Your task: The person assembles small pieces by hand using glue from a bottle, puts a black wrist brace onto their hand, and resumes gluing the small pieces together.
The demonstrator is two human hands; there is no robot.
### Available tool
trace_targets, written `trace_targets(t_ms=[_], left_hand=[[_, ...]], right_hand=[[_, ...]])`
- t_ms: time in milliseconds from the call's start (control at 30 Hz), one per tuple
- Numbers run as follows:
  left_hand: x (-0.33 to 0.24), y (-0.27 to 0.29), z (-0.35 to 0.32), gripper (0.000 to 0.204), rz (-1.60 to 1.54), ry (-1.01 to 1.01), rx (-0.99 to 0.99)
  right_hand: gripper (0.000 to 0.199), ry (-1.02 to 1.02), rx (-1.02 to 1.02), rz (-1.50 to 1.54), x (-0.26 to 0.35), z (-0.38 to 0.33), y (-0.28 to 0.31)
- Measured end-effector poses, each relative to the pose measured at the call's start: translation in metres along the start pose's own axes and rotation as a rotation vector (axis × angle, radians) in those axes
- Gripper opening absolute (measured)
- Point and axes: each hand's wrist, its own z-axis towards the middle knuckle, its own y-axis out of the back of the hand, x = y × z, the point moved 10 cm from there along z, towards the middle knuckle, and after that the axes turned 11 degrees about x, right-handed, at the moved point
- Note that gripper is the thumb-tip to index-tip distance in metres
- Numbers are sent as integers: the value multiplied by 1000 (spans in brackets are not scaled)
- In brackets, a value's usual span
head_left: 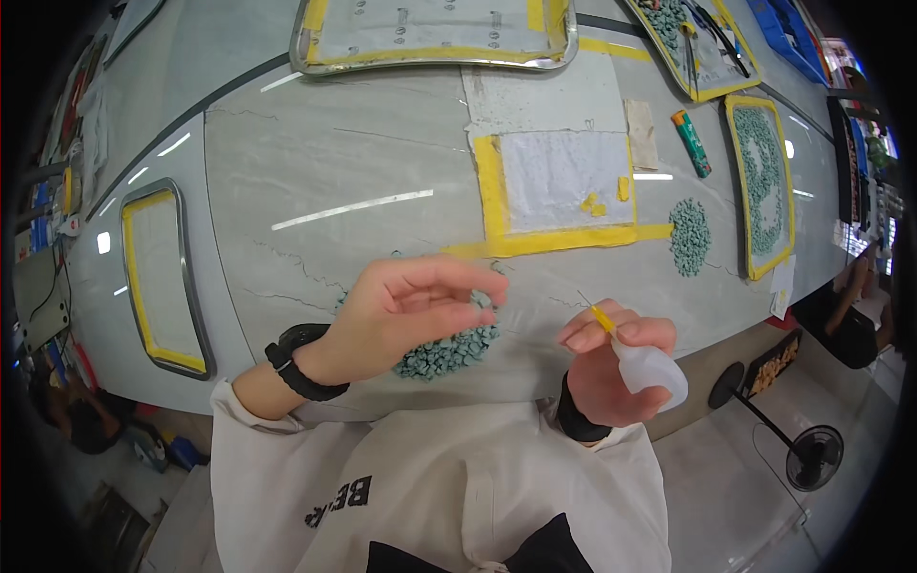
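My left hand is above a heap of small grey-green pieces at the table's near side. Its thumb and fingers close around one small grey-green piece, partly hidden by the fingertips. To the right, my right hand grips a white squeeze bottle. The bottle's yellow nozzle with a thin needle tip points up and to the left, apart from the piece. Beyond the hands lies a white sheet edged with yellow tape, with a few yellow bits on it.
A second heap of green pieces sits at right, beside a tray of such pieces. A green tube with an orange end lies farther back. Taped trays stand at left and far middle; a tool tray is far right.
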Motion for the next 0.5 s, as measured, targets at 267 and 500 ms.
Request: trace_targets(t_ms=[267,500], left_hand=[[-15,7,-3,31,172,-286,-25],[-6,19,-3,26,-26,-125,-124]], right_hand=[[65,71,233,-148,-4,21,-44],[65,-44,235,-118,-22,23,-42]])
